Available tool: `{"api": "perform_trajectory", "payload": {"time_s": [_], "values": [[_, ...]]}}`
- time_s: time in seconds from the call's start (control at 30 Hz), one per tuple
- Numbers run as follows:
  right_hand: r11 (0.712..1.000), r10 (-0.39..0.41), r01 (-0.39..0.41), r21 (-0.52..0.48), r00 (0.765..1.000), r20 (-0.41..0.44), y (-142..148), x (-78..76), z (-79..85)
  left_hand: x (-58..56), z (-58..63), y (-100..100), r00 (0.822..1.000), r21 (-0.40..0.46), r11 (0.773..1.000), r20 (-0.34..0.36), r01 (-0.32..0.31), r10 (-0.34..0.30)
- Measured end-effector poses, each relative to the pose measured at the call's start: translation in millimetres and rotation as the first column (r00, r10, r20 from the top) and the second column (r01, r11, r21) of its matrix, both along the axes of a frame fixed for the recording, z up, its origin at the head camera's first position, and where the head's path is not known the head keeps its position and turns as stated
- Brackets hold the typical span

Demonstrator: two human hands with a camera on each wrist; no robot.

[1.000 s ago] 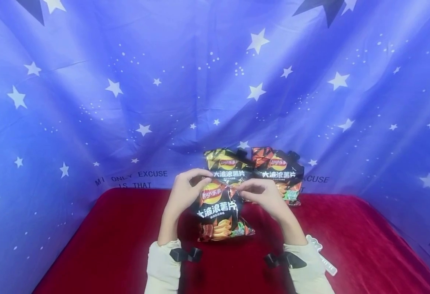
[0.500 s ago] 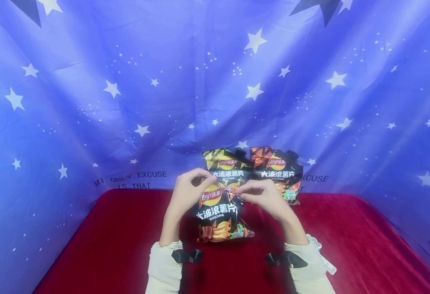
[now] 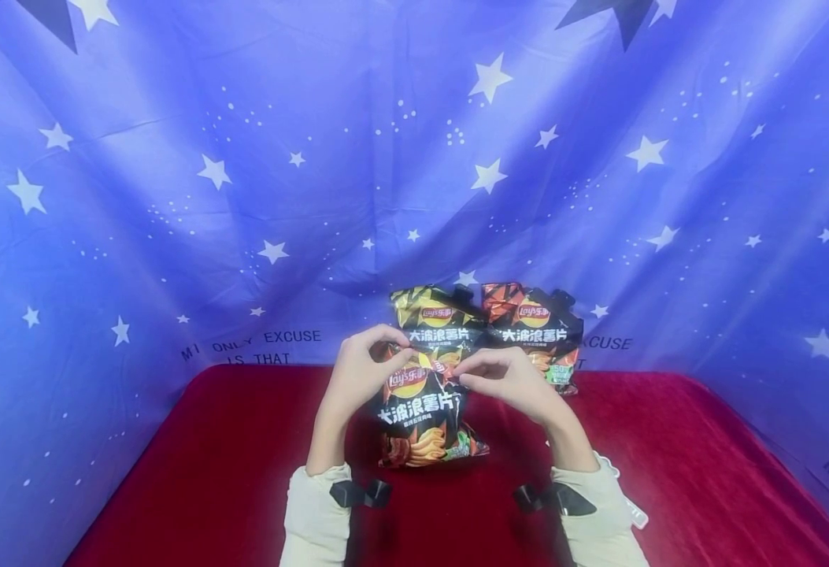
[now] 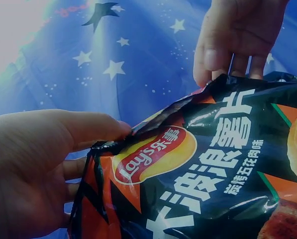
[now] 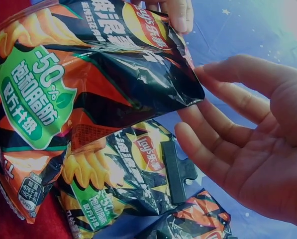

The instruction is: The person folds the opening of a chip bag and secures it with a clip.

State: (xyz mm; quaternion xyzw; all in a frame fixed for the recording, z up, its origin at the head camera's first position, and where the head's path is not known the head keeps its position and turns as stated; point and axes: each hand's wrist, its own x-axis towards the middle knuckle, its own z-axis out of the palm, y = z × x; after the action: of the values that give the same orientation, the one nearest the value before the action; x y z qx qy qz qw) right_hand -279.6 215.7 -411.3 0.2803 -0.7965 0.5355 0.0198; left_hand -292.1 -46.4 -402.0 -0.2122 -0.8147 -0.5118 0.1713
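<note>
A black and orange Lay's chip bag (image 3: 424, 417) stands upright on the table, its front towards me. My left hand (image 3: 360, 370) pinches the left end of its top edge, thumb in front and fingers behind, as the left wrist view shows. My right hand (image 3: 506, 378) pinches the right end of that edge, with the thumb and index finger (image 5: 238, 97) at the corner. Between the hands the top edge (image 4: 173, 109) is creased, and its layers stand slightly apart in the left wrist view.
Behind stand a yellow and black chip bag (image 3: 438, 327) and a red and black chip bag (image 3: 534, 331). A black clip (image 5: 178, 172) grips the yellow one's top. A white flat piece (image 3: 634, 512) lies by the right sleeve on the red cloth (image 3: 669, 441). A starry blue curtain (image 3: 343, 197) surrounds the table.
The bag's top edge has shifted between the fingers, and more of its red-orange part shows near the right fingertips. Both hands stay at nearly the same place.
</note>
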Motion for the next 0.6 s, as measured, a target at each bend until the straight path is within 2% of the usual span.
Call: {"api": "perform_trajectory", "payload": {"time_s": [0.23, 0.4, 0.6], "values": [[0.996, -0.083, 0.083, -0.011, 0.996, 0.027, -5.0, -2.1, -1.7, 0.7, 0.9, 0.1, 1.000, 0.027, 0.999, 0.005, 0.025, -0.025], [0.993, -0.112, 0.113, -0.023, 0.992, 0.062, -6.9, -2.2, -2.0, 0.9, 1.1, 0.8, 0.999, 0.024, 0.999, 0.028, 0.024, -0.025], [0.993, -0.119, 0.120, -0.012, 0.990, 0.080, -6.4, -3.1, -3.0, 2.3, 2.3, 1.1, 1.000, -0.034, 0.999, 0.016, -0.023, 0.024]]}}
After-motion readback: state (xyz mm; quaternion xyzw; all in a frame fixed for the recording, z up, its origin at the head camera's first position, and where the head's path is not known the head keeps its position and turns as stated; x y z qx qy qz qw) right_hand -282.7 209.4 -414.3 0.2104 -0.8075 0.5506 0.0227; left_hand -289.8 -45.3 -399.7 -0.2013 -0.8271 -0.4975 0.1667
